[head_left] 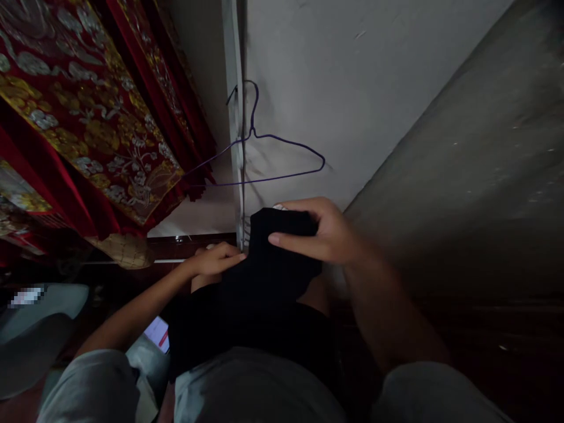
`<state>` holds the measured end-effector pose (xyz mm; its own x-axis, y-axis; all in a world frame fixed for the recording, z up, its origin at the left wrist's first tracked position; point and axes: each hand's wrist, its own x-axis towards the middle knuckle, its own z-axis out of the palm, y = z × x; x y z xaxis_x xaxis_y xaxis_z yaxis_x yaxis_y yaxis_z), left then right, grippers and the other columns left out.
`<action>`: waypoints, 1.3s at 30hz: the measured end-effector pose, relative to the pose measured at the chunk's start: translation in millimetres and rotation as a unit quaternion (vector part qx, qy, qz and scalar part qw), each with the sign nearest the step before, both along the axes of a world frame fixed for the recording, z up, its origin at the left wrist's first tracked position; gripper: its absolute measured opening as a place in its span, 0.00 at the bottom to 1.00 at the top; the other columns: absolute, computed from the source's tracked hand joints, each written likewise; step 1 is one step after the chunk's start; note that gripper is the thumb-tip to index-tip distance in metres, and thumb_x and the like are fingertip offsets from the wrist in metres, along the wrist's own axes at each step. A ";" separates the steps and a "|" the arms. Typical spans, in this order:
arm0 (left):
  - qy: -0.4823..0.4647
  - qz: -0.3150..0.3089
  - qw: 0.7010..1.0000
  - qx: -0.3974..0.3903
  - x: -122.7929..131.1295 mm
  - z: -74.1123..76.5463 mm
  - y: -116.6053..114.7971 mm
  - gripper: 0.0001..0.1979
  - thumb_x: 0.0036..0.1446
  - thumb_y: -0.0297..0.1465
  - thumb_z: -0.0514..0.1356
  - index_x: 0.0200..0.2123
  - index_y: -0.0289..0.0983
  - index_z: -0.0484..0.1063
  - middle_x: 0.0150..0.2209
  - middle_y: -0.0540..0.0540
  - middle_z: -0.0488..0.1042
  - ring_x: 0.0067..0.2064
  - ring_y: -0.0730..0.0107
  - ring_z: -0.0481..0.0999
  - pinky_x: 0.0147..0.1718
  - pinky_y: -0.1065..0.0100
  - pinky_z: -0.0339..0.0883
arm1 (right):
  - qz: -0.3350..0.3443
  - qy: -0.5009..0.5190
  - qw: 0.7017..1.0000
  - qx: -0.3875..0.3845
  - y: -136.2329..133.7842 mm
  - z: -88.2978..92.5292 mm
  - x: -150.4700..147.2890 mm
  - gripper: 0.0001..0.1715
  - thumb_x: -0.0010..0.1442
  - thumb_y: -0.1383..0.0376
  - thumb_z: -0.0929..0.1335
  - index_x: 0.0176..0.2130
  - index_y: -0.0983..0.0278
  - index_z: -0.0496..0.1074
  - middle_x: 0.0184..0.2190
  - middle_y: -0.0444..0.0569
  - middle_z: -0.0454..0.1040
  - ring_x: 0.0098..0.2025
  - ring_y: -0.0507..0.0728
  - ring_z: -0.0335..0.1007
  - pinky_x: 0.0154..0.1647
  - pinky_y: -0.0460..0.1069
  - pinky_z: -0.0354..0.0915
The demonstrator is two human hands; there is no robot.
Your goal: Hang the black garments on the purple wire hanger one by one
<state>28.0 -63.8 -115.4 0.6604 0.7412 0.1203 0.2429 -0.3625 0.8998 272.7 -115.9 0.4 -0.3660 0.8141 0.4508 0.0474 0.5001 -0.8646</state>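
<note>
A piece of black cloth [273, 267] lies across my lap; its dark folds hide what kind of garment it is. My right hand [328, 232] is closed on its upper right part, thumb on top and the other fingers behind. At the cloth's left edge, my left hand [219, 258] pinches the fabric between thumb and fingers. Something small and white shows by my right fingertips, too little to name. Above both hands a purple wire hanger [286, 175] hangs with no clothing on it, apart from the cloth.
Red embroidered drapery [127, 153] hangs at upper left. A narrow pale upright strip [233, 59] runs down the light wall [352, 76] behind the hanger. A slanted grey surface [467, 164] fills the right. A lit phone [157, 333] and a grey chair [66, 299] are at lower left.
</note>
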 end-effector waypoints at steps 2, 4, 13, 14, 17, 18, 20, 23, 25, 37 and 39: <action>-0.011 -0.013 0.999 0.033 2.2 4.9 1.3 0.09 0.59 0.37 0.66 0.31 0.38 0.79 0.34 0.43 0.78 0.38 0.60 0.77 0.44 0.61 0.73 | 0.024 -0.014 1.000 -0.008 9.4 0.1 -1.3 0.07 0.50 0.64 0.78 0.28 0.62 0.78 0.24 0.42 0.74 0.27 0.53 0.72 0.30 0.46 0.70; -0.061 0.039 0.994 0.081 8.8 11.2 3.2 0.08 0.55 0.34 0.68 0.38 0.39 0.79 0.41 0.42 0.79 0.47 0.56 0.77 0.51 0.58 0.73 | 0.074 -0.032 0.996 -0.029 20.0 -5.6 -7.9 0.05 0.50 0.65 0.77 0.29 0.62 0.79 0.25 0.43 0.76 0.29 0.55 0.74 0.31 0.47 0.71; 0.047 -0.050 0.997 -0.021 -5.0 37.1 9.5 0.36 0.70 0.56 0.47 0.16 0.38 0.64 0.17 0.47 0.64 0.21 0.70 0.63 0.22 0.67 0.57 | -0.063 0.001 0.998 0.013 62.2 -13.6 6.6 0.06 0.54 0.73 0.72 0.31 0.62 0.78 0.32 0.44 0.78 0.42 0.57 0.76 0.52 0.53 0.70; 0.059 -0.049 0.997 -0.025 -7.8 36.7 9.7 0.38 0.70 0.58 0.45 0.16 0.38 0.63 0.17 0.47 0.63 0.21 0.71 0.62 0.22 0.67 0.56 | -0.100 0.016 0.994 0.036 71.3 -15.7 9.9 0.07 0.55 0.72 0.72 0.33 0.61 0.79 0.35 0.44 0.79 0.45 0.57 0.76 0.55 0.53 0.69; 0.118 -0.060 0.991 0.024 -7.2 35.3 8.2 0.30 0.65 0.53 0.60 0.19 0.37 0.67 0.22 0.47 0.68 0.23 0.71 0.65 0.24 0.68 0.57 | -0.191 0.078 0.977 0.054 111.7 -34.8 9.8 0.05 0.58 0.68 0.73 0.37 0.59 0.78 0.39 0.45 0.79 0.50 0.57 0.75 0.58 0.53 0.68; 0.139 -0.062 0.987 0.048 -5.0 35.4 7.3 0.24 0.63 0.48 0.65 0.22 0.37 0.70 0.25 0.46 0.72 0.25 0.70 0.68 0.26 0.68 0.59 | -0.207 0.093 0.973 0.040 128.2 -44.9 6.7 0.04 0.59 0.66 0.73 0.38 0.59 0.77 0.38 0.45 0.79 0.50 0.57 0.75 0.58 0.53 0.68; 0.167 -0.053 0.981 0.087 -1.6 36.4 5.9 0.14 0.61 0.39 0.67 0.27 0.36 0.75 0.30 0.45 0.76 0.28 0.68 0.72 0.30 0.68 0.62 | -0.218 0.112 0.969 -0.008 160.8 -66.8 -1.7 0.04 0.60 0.64 0.73 0.38 0.59 0.77 0.35 0.44 0.78 0.48 0.57 0.75 0.57 0.53 0.68; 0.207 -0.011 0.974 0.090 -8.3 36.8 7.4 0.15 0.66 0.36 0.61 0.27 0.37 0.75 0.26 0.46 0.75 0.26 0.67 0.72 0.29 0.68 0.61 | -0.240 0.115 0.961 -0.078 195.5 -93.8 -11.4 0.02 0.60 0.66 0.72 0.34 0.61 0.76 0.31 0.43 0.77 0.43 0.56 0.74 0.55 0.53 0.67; 0.223 0.036 0.970 0.093 -22.8 35.5 11.5 0.16 0.66 0.35 0.61 0.25 0.37 0.74 0.23 0.47 0.74 0.24 0.67 0.71 0.27 0.69 0.59 | -0.268 0.084 0.949 -0.143 203.9 -103.8 -10.9 0.09 0.60 0.69 0.71 0.28 0.63 0.73 0.25 0.43 0.72 0.35 0.55 0.70 0.49 0.53 0.67; 0.424 0.200 0.814 0.343 -65.9 105.0 36.1 0.12 0.66 0.26 0.51 0.36 0.34 0.75 0.39 0.37 0.75 0.42 0.57 0.77 0.47 0.59 0.72 | -0.402 -0.105 0.903 -0.111 171.0 -87.8 55.9 0.17 0.49 0.70 0.74 0.20 0.62 0.63 0.21 0.42 0.62 0.29 0.55 0.66 0.34 0.50 0.66; 0.355 0.215 0.827 0.379 -53.9 124.1 41.0 0.10 0.64 0.26 0.53 0.36 0.35 0.75 0.40 0.39 0.75 0.43 0.57 0.77 0.49 0.58 0.72 | -0.387 -0.095 0.912 -0.092 162.2 -88.7 56.8 0.15 0.50 0.68 0.74 0.21 0.62 0.64 0.22 0.43 0.65 0.30 0.57 0.69 0.35 0.51 0.68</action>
<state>-25.8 -22.8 8.7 0.4598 0.8150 0.3526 0.8652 -0.5007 0.0289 329.5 46.3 -88.3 0.2942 0.9169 0.2697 0.4830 0.1009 -0.8698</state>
